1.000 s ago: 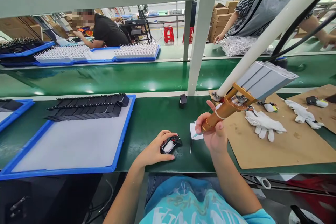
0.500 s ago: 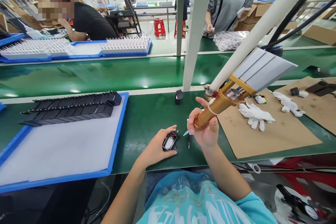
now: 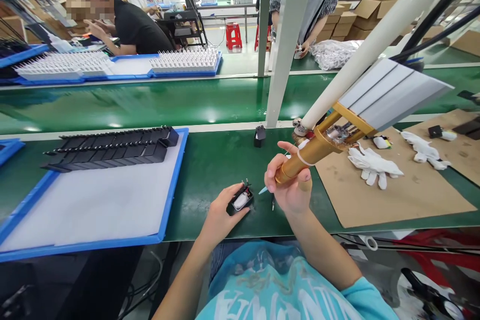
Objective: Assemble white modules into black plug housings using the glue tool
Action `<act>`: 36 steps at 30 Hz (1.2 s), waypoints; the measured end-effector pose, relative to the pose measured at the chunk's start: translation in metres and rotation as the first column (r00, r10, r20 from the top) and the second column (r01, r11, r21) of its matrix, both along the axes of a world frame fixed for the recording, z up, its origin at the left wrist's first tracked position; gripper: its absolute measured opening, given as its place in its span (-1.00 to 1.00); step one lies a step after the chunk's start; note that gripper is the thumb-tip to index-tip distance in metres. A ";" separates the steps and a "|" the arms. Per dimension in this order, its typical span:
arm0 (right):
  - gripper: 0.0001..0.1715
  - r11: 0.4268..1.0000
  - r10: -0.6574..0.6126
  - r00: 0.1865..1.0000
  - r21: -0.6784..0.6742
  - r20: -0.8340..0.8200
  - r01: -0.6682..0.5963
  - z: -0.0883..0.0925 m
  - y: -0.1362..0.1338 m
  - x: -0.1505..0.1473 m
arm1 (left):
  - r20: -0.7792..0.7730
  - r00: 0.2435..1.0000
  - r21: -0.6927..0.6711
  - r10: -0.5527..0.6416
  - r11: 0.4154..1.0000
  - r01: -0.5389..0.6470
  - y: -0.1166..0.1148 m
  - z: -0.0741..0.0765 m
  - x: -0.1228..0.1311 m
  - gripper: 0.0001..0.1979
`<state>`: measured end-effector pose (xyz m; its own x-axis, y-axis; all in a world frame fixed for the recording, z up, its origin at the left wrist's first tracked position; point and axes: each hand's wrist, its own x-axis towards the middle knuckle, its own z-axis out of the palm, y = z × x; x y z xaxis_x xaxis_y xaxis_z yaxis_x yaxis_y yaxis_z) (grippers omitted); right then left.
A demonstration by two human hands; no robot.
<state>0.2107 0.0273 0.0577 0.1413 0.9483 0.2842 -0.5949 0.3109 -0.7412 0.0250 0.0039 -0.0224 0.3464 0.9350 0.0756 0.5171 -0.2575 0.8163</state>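
Desk (image 3: 210, 160) in dark green spans the view, bearing on the left a blue-rimmed tray (image 3: 108, 205) with black plastic cases (image 3: 112, 150) lined along its far side. To the right lies a brown paper sheet (image 3: 412, 205) with white gloves (image 3: 375, 165). Above the desk slants a gold-coloured cylindrical tool (image 3: 324, 144), a grey slatted panel (image 3: 393, 92) at its upper end. Its long axis drops from upper right to lower left, where a pale blue tip (image 3: 263, 190) points toward the left hand (image 3: 221, 215). The right hand (image 3: 290, 187) has its fingers wrapped around the lower barrel, one stretched clear; the tool is probably rigid and fairly heavy, best held there. The left hand's fingers clasp an open black plastic housing (image 3: 250, 201) at or just above the desk; contact is hard to tell. Its open side faces up, its long axis runs away from the person, leaning right, and metal prongs (image 3: 247, 181) point to the far side. Likely light, stiff and slick, it suits a pinch on its side walls, sparing the fragile-looking wires beside the white insert (image 3: 240, 202).
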 end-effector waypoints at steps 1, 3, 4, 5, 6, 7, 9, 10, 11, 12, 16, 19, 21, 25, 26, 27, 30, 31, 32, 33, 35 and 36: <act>-0.31 1.000 -0.002 1.000 -0.005 0.008 0.002 0.000 0.000 -0.001 | 0.002 1.000 -0.002 0.006 1.000 -0.006 -0.001 0.001 0.000 -0.51; -0.30 1.000 -0.003 1.000 -0.006 0.015 0.003 -0.001 0.001 -0.003 | -0.006 1.000 -0.004 0.023 1.000 -0.023 0.000 0.002 0.001 -0.56; -0.31 1.000 -0.002 1.000 -0.001 0.015 0.002 -0.001 0.001 -0.004 | -0.015 0.999 -0.003 0.030 1.000 -0.030 0.001 0.003 0.001 -0.57; -0.32 1.000 -0.002 1.000 0.008 0.013 0.002 -0.001 0.001 -0.005 | -0.027 0.999 0.000 0.031 1.000 -0.031 0.002 0.003 0.002 -0.58; -0.34 1.000 -0.003 1.000 0.019 0.008 0.003 -0.001 0.001 -0.006 | -0.039 0.999 0.006 0.029 1.000 -0.029 0.002 0.003 0.003 -0.60; -0.35 1.000 -0.005 1.000 0.031 0.001 0.005 -0.001 0.001 -0.007 | -0.050 0.998 0.015 0.030 0.999 -0.029 0.003 0.003 0.004 -0.62; -0.37 0.999 -0.012 1.000 0.048 -0.010 0.013 -0.001 0.001 -0.009 | -0.061 0.997 0.027 0.054 0.998 -0.053 0.001 0.002 0.006 -0.66; -0.37 0.999 -0.018 1.000 0.051 -0.010 0.018 0.000 0.001 -0.010 | -0.064 0.995 0.028 0.080 0.997 -0.078 0.000 0.002 0.007 -0.67; -0.37 0.998 -0.022 1.000 0.051 -0.005 0.023 0.001 0.001 -0.012 | -0.068 0.992 0.027 0.111 0.994 -0.109 -0.002 0.003 0.009 -0.66; -0.37 0.998 -0.027 1.000 0.048 0.002 0.027 0.001 0.001 -0.013 | -0.074 0.988 0.024 0.138 0.990 -0.137 -0.004 0.004 0.010 -0.65; -0.37 0.998 -0.045 0.999 0.038 0.008 0.045 0.003 0.001 -0.017 | -0.108 0.981 0.027 0.160 0.987 -0.158 -0.009 0.012 0.016 -0.61; -0.37 0.998 -0.061 0.998 0.033 0.006 0.061 0.002 0.001 -0.017 | -0.092 0.984 0.036 0.155 0.988 -0.153 -0.009 0.020 0.018 -0.66; -0.40 0.997 -0.067 0.998 0.040 0.018 0.066 0.002 0.001 -0.017 | -0.072 0.982 0.035 0.174 0.984 -0.172 -0.010 0.023 0.019 -0.69; -0.49 0.995 -0.078 0.996 0.071 0.030 0.076 0.002 0.001 -0.017 | -0.071 0.979 0.042 0.189 0.982 -0.187 -0.011 0.028 0.020 -0.71; -0.52 0.993 -0.082 0.996 0.082 0.026 0.080 0.003 0.001 -0.017 | -0.071 0.979 0.049 0.189 0.981 -0.186 -0.012 0.029 0.020 -0.72; -0.55 0.992 -0.086 0.996 0.091 0.020 0.084 0.004 0.001 -0.018 | -0.070 0.979 0.056 0.190 0.981 -0.187 -0.012 0.030 0.020 -0.72; -0.56 0.991 -0.097 0.995 0.095 0.019 0.095 0.005 0.000 -0.019 | -0.075 0.978 0.063 0.194 0.980 -0.189 -0.012 0.031 0.020 -0.72; -0.55 0.991 -0.101 0.995 0.087 0.024 0.099 0.005 0.000 -0.019 | -0.079 0.978 0.060 0.195 0.980 -0.190 -0.012 0.031 0.020 -0.72; -0.52 0.992 -0.103 0.994 0.079 0.028 0.100 0.005 -0.001 -0.020 | -0.083 0.977 0.055 0.195 0.980 -0.191 -0.012 0.030 0.019 -0.73; -0.49 0.992 -0.101 0.994 0.073 0.029 0.099 0.005 -0.001 -0.020 | -0.084 0.977 0.051 0.196 0.980 -0.192 -0.012 0.030 0.019 -0.73; -0.46 0.994 -0.088 0.996 0.073 0.019 0.086 0.004 -0.002 -0.020 | -0.081 0.978 0.042 0.194 0.981 -0.192 -0.012 0.027 0.018 -0.72; -0.46 0.994 -0.081 0.997 0.077 0.010 0.080 0.004 -0.002 -0.020 | -0.078 0.978 0.038 0.195 0.981 -0.192 -0.012 0.026 0.018 -0.72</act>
<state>0.1902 0.0255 0.0617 0.2119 0.9096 0.3574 -0.5561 0.4130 -0.7213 0.0429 -0.0080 0.0039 0.1653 0.9827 0.0838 0.6235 -0.1700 0.7631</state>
